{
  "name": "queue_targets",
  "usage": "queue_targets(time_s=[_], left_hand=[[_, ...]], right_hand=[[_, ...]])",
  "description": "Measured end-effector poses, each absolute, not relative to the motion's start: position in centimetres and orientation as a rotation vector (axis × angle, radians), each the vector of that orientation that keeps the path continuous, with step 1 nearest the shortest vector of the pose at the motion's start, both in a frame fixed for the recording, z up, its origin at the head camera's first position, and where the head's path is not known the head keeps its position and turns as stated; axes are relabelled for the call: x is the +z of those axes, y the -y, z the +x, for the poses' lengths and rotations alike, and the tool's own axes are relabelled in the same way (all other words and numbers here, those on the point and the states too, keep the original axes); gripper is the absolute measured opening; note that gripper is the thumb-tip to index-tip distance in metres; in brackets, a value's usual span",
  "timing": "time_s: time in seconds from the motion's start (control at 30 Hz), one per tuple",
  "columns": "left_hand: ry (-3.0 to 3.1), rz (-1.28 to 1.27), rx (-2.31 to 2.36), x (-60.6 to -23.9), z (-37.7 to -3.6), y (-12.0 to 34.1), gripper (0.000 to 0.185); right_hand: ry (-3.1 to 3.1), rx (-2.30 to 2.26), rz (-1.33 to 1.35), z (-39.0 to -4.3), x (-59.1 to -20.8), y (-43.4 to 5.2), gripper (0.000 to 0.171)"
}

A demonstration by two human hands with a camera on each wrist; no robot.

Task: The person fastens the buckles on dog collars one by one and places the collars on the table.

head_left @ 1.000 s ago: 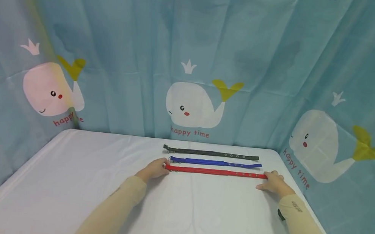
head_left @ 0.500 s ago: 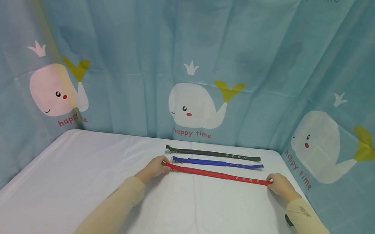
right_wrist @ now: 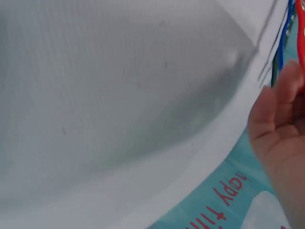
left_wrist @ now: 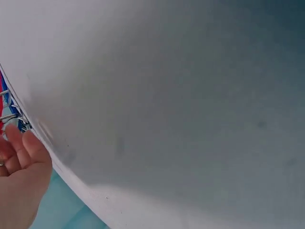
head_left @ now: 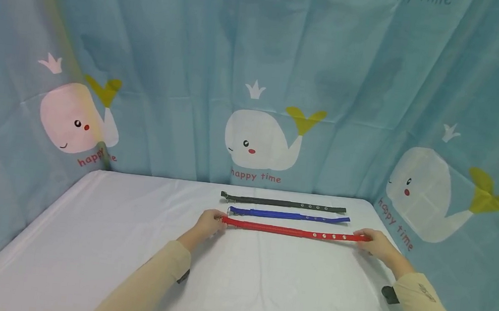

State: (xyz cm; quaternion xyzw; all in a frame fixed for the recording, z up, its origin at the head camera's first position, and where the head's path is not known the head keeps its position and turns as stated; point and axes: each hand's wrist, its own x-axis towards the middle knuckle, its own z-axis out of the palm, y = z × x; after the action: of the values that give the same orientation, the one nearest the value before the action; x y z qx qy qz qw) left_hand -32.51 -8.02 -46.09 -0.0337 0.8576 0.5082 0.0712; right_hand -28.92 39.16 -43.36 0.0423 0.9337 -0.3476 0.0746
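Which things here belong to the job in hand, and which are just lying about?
In the job:
red strap, its ends held by the left hand and right hand
probably blue strap and dark strap, lined up beyond it

Just surroundings:
white table
whale curtain

Red eyeleted strap, nearly straight

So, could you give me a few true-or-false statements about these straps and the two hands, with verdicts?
1. The left hand grips one end of the red strap. True.
2. The blue strap lies between the red strap and the dark strap. True.
3. The right hand holds the blue strap. False: it grips the red strap's other end.
4. The dark strap is nearest the hands. False: it is farthest.
5. The curtain shows whales. True.
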Motion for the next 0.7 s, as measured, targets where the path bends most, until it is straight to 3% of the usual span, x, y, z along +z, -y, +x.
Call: queue_targets(time_s=[0.3,0.7], left_hand=[[-2.528,-0.005,1.720,-45.6,-32.1,7.5,0.037],[-2.586,0.178,1.868,-45.3,-30.6,6.8,0.030]], right_hand=[[-2.605,-1.620,0.134,-28.3,-43.6,-38.4,0.054],[-2.643,-1.630,-0.097,-28.5,-43.9,-35.4,0.047]])
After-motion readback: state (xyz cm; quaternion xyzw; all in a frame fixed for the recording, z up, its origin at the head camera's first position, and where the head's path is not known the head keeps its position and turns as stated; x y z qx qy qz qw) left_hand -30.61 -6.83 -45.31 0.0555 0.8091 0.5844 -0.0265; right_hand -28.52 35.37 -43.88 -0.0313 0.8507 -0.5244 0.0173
